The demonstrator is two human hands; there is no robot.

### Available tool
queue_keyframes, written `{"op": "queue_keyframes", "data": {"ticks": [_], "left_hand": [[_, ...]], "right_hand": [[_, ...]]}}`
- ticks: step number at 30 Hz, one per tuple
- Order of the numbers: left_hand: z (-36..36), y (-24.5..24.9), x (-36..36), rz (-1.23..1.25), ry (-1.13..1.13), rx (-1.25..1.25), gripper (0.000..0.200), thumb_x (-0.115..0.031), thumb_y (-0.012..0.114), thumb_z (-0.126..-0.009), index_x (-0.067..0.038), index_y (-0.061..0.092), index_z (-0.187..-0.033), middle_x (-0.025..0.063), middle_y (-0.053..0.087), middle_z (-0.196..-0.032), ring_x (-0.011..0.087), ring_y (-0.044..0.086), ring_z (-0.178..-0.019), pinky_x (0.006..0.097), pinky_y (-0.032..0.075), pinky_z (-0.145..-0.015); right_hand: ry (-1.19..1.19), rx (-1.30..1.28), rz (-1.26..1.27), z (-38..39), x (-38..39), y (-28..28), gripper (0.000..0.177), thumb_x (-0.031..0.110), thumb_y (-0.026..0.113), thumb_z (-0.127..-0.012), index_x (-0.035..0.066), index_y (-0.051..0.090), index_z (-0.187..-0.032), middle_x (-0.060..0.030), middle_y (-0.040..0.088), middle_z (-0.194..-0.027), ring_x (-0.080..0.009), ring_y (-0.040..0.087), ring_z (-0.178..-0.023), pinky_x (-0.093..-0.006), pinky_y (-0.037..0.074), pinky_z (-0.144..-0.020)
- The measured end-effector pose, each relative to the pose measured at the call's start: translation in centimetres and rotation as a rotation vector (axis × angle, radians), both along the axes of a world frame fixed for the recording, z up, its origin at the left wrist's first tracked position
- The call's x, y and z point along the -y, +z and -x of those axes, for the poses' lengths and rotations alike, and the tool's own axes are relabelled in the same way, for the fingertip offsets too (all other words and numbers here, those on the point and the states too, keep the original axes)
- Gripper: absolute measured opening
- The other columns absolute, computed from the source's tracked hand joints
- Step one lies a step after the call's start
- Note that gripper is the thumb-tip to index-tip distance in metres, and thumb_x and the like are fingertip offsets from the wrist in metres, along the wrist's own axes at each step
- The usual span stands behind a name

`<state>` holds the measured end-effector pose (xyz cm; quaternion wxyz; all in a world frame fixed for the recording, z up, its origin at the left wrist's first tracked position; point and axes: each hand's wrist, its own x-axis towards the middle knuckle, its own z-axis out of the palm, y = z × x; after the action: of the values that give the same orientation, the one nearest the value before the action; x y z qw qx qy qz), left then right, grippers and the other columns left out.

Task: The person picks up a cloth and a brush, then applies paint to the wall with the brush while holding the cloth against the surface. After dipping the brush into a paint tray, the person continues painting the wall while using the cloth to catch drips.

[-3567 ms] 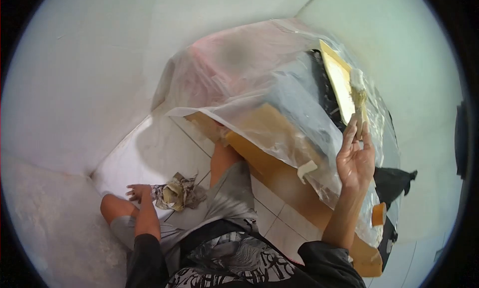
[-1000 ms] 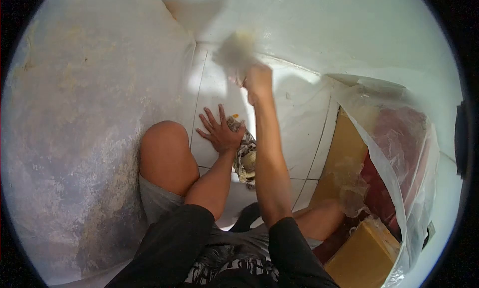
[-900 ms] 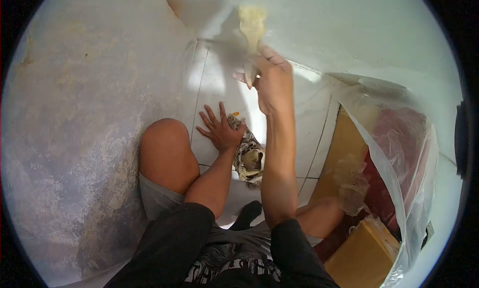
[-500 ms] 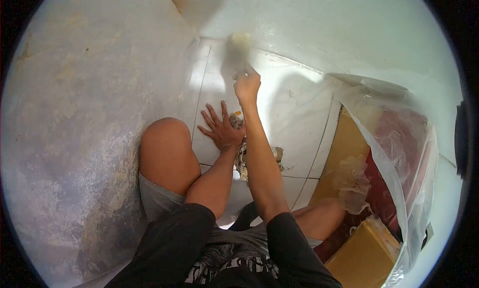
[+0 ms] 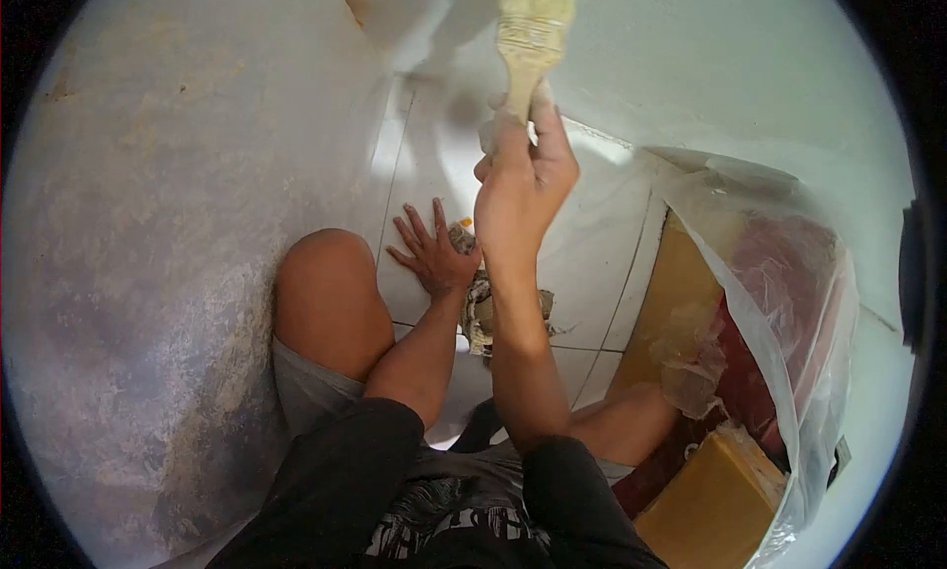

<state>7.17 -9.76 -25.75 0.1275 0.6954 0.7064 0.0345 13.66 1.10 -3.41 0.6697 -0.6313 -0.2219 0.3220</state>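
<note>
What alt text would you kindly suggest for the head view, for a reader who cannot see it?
A person's right hand holds a paintbrush up toward a white wall; the left hand rests spread on the tiled floor by a crumpled rag. Plastic-covered boxes stand nearby.

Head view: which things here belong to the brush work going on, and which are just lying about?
In use:
paintbrush, gripped by the right hand
white wall by its bristles
stained rag beside the left hand, probably

Lying about:
plastic sheet over something red
cardboard box
</note>
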Motion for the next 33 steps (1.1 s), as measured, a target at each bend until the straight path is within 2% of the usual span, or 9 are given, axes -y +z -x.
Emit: {"op": "queue_keyframes", "data": {"ticks": [5, 7, 11, 15, 22, 24, 27, 30, 33], "left_hand": [[-0.1, -0.2, 0.0, -0.017, -0.006, -0.048, 0.089, -0.061, 0.058, -0.067, -0.024, 0.025, -0.141, 0.0180, 0.009, -0.148, 0.0394, 0.004, -0.136, 0.0679, 0.004, -0.100], [-0.3, -0.3, 0.0, -0.039, -0.002, -0.056, 0.089, -0.061, 0.058, -0.067, -0.024, 0.025, -0.141, 0.0179, 0.008, -0.148, 0.0394, 0.004, -0.136, 0.0678, 0.004, -0.100], [-0.2, 0.8, 0.0, 0.039, 0.011, -0.023, 0.091, -0.066, 0.054, -0.068, -0.025, 0.022, -0.142, 0.0172, 0.005, -0.149, 0.0384, 0.000, -0.137, 0.0670, 0.001, -0.100], [-0.2, -0.1, 0.0, 0.054, 0.011, -0.080, 0.092, -0.071, 0.049, -0.068, -0.026, 0.018, -0.143, 0.0158, 0.001, -0.149, 0.0369, -0.005, -0.137, 0.0664, -0.002, -0.100], [-0.1, 0.4, 0.2, 0.090, -0.014, -0.040, 0.089, -0.065, 0.053, -0.071, -0.025, 0.020, -0.143, 0.0146, 0.002, -0.150, 0.0376, -0.002, -0.137, 0.0659, 0.000, -0.101], [-0.5, 0.1, 0.3, -0.035, 0.013, 0.196, 0.083, -0.049, 0.061, -0.074, -0.017, 0.024, -0.141, 0.0203, 0.017, -0.144, 0.0399, 0.012, -0.133, 0.0538, 0.013, -0.104], [-1.5, 4.0, 0.1, -0.006, 0.007, 0.324, 0.084, -0.044, 0.066, -0.073, -0.014, 0.026, -0.141, 0.0263, 0.021, -0.142, 0.0428, 0.017, -0.132, 0.0524, 0.018, -0.105], [-1.5, 4.0, 0.2, -0.007, -0.056, 0.298, 0.084, -0.045, 0.066, -0.073, -0.014, 0.026, -0.141, 0.0266, 0.021, -0.142, 0.0430, 0.017, -0.132, 0.0528, 0.018, -0.105], [-1.2, 3.6, -0.8, -0.037, -0.078, 0.266, 0.085, -0.045, 0.066, -0.073, -0.014, 0.026, -0.141, 0.0269, 0.021, -0.142, 0.0434, 0.017, -0.132, 0.0535, 0.018, -0.105]], "right_hand": [[-0.131, 0.178, -0.011, -1.6, -1.4, -5.7, 0.028, 0.016, 0.051, -0.090, -0.006, 0.058, -0.105, -0.0011, 0.050, -0.061, -0.0060, 0.037, -0.046, -0.0221, 0.033, -0.042], [-0.169, 0.356, 0.176, -1.9, -1.7, -10.0, 0.019, 0.010, 0.049, -0.090, -0.006, 0.058, -0.093, -0.0109, 0.052, -0.073, -0.0158, 0.049, -0.063, -0.0300, 0.039, -0.056], [-0.099, 0.203, 0.448, -1.8, 0.0, -17.3, 0.020, 0.010, 0.047, -0.090, -0.005, 0.059, -0.089, -0.0140, 0.057, -0.070, -0.0207, 0.053, -0.062, -0.0327, 0.042, -0.059], [-0.002, 0.135, 0.499, -1.5, -0.7, -17.2, 0.021, 0.011, 0.047, -0.088, -0.005, 0.060, -0.085, -0.0135, 0.058, -0.064, -0.0217, 0.052, -0.056, -0.0334, 0.042, -0.059], [-0.014, 0.333, 0.138, 0.0, -1.7, -2.0, 0.020, 0.013, 0.049, -0.089, -0.004, 0.059, -0.086, -0.0134, 0.057, -0.068, -0.0225, 0.051, -0.059, -0.0340, 0.041, -0.058], [-0.018, 0.200, 0.064, 1.4, -1.1, -0.4, 0.018, 0.011, 0.050, -0.089, -0.003, 0.059, -0.093, -0.0147, 0.056, -0.073, -0.0240, 0.050, -0.061, -0.0330, 0.041, -0.059], [-0.151, 0.200, -0.182, 2.4, -2.4, -2.6, 0.017, 0.008, 0.050, -0.087, -0.002, 0.059, -0.099, -0.0186, 0.057, -0.081, -0.0274, 0.055, -0.067, -0.0344, 0.043, -0.063], [-0.179, 0.346, -0.004, 1.4, -4.2, -10.6, 0.016, 0.010, 0.051, -0.088, -0.005, 0.058, -0.085, -0.0094, 0.054, -0.065, -0.0139, 0.050, -0.052, -0.0272, 0.041, -0.048], [-0.264, 0.577, 0.001, 1.1, -3.6, -16.4, 0.019, 0.009, 0.047, -0.089, -0.005, 0.056, -0.080, -0.0122, 0.055, -0.061, -0.0171, 0.054, -0.047, -0.0296, 0.044, -0.047]]}}
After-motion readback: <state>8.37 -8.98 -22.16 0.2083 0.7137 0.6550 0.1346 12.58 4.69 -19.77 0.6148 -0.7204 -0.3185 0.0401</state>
